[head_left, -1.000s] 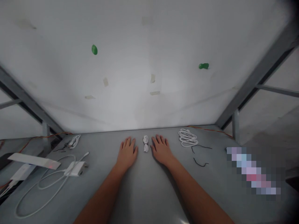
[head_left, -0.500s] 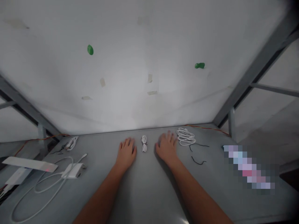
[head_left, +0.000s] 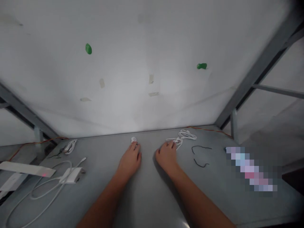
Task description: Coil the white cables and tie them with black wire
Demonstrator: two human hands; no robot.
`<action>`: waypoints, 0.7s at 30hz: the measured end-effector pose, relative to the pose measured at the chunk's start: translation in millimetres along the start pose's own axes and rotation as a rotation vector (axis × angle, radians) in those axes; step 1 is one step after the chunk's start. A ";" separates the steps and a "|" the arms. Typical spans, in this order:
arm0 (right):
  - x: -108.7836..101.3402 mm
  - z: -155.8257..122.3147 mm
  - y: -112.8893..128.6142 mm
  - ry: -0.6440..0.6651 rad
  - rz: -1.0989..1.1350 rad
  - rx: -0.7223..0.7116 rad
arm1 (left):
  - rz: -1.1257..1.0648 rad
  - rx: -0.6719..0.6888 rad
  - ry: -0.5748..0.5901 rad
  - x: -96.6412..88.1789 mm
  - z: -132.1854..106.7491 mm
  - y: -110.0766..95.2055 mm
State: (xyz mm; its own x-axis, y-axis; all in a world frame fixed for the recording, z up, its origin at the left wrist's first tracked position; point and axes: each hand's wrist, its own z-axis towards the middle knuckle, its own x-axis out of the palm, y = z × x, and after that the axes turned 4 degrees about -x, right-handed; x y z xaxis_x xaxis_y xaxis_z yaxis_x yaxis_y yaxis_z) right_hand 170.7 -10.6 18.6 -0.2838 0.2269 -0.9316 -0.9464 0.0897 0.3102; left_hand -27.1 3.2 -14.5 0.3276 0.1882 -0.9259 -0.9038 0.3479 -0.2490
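My left hand (head_left: 129, 160) rests on the grey metal tabletop (head_left: 147, 193), its fingers curled over a small white cord bundle (head_left: 133, 139). Only the bundle's tip shows past the fingertips. My right hand (head_left: 167, 155) lies a short way to the right, fingers closed on the near end of a loose white cable coil (head_left: 187, 135). One strand of that coil runs out to the left of the fingers.
Two thin black wires (head_left: 200, 148) lie right of the coil, beside a pixelated blurred patch (head_left: 249, 169). At left are a white power adapter (head_left: 71, 175) with looped cable and a flat white strip (head_left: 26, 169). A white panel with green blobs rises behind the table.
My left hand has moved over the small bundle, which is now mostly covered. My right hand has moved onto the white coil, which has loosened and shifted left. The view has tilted slightly.
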 end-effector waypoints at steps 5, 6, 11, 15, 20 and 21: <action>0.2 -20.3 22.7 0.127 0.378 -0.489 | 0.223 -0.304 -0.066 -24.3 -1.1 46.9; 0.6 -20.1 23.1 0.121 0.465 -0.568 | 0.264 -0.360 -0.080 -30.4 -1.6 55.4; 9.4 -2.1 11.1 0.012 0.601 -0.493 | 0.219 -0.491 -0.236 -47.0 1.8 62.7; 20.8 6.7 8.4 0.026 0.681 -0.362 | -0.108 -0.540 -0.078 -37.0 9.4 37.5; 27.5 -4.7 23.6 0.115 0.771 -0.420 | -0.311 -0.621 0.103 -22.5 14.4 20.7; 27.4 -7.5 26.8 0.132 0.776 -0.422 | -0.343 -0.620 0.116 -21.4 14.2 19.2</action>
State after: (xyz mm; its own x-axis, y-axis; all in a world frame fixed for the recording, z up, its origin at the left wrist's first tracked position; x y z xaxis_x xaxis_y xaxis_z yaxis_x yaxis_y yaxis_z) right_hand 136.3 -9.3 -0.1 -0.8588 -0.0403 -0.5108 -0.4511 -0.4134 0.7910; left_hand -47.6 19.0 4.5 0.6209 0.0514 -0.7822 -0.7564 -0.2224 -0.6151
